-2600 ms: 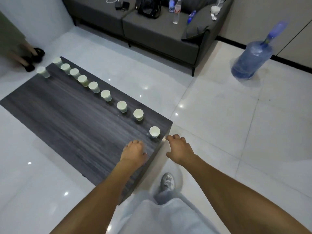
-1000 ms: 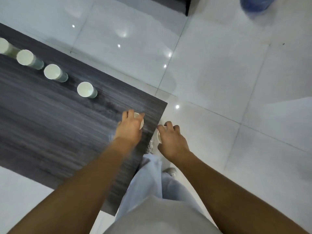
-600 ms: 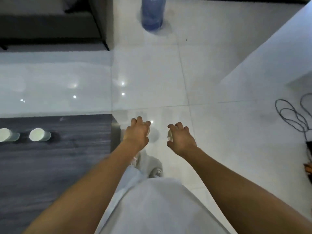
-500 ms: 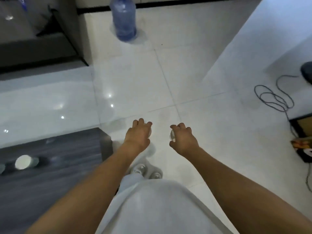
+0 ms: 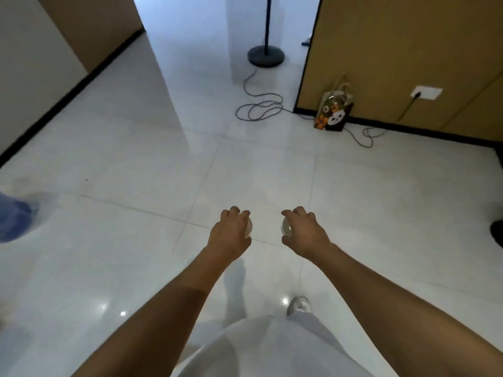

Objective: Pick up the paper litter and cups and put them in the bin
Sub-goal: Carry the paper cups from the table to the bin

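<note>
L hand [image 5: 230, 235] fingers curl round a smooth white paper cup [image 5: 248, 230]; R hand [image 5: 304, 232] grips another round cup [image 5: 285, 229], both above glossy tile.

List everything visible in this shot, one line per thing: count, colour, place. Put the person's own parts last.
Paper cup: one, white, in the left hand.
Paper cup: one, white, in the right hand.
Gift bag: one, dark with panda print, against the tan wall.
Stand base: one, black, far floor.
Cable: grey, coiled by the stand.
Wall socket: one, white, right wall.
Water bottle: one, blue, blurred, left edge.
Floor: white tiles.
Bin: none in view.
Shoe: one, white, bottom centre.
Left hand, right hand: each closed on a cup.
</note>
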Motion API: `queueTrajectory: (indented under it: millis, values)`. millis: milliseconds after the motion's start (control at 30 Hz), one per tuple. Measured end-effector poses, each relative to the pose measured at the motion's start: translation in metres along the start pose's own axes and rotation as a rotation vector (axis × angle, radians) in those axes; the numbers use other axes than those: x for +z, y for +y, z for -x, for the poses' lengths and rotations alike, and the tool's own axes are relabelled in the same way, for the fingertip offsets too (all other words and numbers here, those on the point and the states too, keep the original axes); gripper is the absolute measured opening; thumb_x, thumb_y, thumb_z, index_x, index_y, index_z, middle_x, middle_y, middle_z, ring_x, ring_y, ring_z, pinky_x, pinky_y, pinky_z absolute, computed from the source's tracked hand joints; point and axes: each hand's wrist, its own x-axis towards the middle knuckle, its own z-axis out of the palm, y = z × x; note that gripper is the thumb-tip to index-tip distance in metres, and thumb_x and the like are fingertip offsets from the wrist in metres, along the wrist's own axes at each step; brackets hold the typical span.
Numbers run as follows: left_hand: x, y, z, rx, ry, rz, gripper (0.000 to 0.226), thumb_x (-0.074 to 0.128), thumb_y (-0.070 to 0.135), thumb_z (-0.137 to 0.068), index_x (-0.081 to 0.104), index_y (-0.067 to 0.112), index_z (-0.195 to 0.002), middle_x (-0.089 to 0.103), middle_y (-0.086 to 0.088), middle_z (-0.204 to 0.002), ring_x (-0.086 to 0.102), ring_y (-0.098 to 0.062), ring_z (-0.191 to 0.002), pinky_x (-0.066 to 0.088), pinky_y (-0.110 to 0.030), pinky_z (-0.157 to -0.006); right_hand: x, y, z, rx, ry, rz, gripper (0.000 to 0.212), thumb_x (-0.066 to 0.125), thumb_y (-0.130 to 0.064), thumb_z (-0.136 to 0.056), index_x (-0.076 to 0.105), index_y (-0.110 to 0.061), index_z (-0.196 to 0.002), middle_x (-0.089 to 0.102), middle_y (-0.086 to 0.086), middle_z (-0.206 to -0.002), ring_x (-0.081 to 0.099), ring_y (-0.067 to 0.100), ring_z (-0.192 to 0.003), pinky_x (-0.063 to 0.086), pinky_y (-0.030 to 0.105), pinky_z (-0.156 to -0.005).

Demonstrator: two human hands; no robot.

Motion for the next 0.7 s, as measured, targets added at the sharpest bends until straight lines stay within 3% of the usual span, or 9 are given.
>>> queueTrajectory:
  millis: [300, 700]
  values:
    - [0.006, 0.158, -0.081, 0.353, -0.094, -0.156, 0.06, 0.059, 0.029, -0.089, 0.034, 0.019, -0.142, 0.038, -0.003, -0.137, 0.035, -0.023, -0.127, 0.049, -0.036, -0.084, -0.033, 0.149, 0.032, 0.317, 0.109, -0.168, 0.064, 0.059, -0.023, -0.086, 0.034, -0.023, -0.144, 0.037, 0.005, -0.139, 0.039, 0.029, -0.122, 0.046, 0.036, -0.089]
    - [0.075, 0.46, -0.185, 0.543, -0.199, -0.261, 0.055, 0.058, 0.026, -0.089, 0.038, 0.016, -0.14, 0.04, -0.006, -0.135, 0.036, -0.024, -0.126, 0.048, -0.037, -0.086, -0.126, 0.43, 0.067, 0.538, 0.196, -0.286, 0.064, 0.06, -0.027, -0.086, 0.033, -0.026, -0.144, 0.035, 0.003, -0.14, 0.038, 0.028, -0.124, 0.049, 0.038, -0.09]
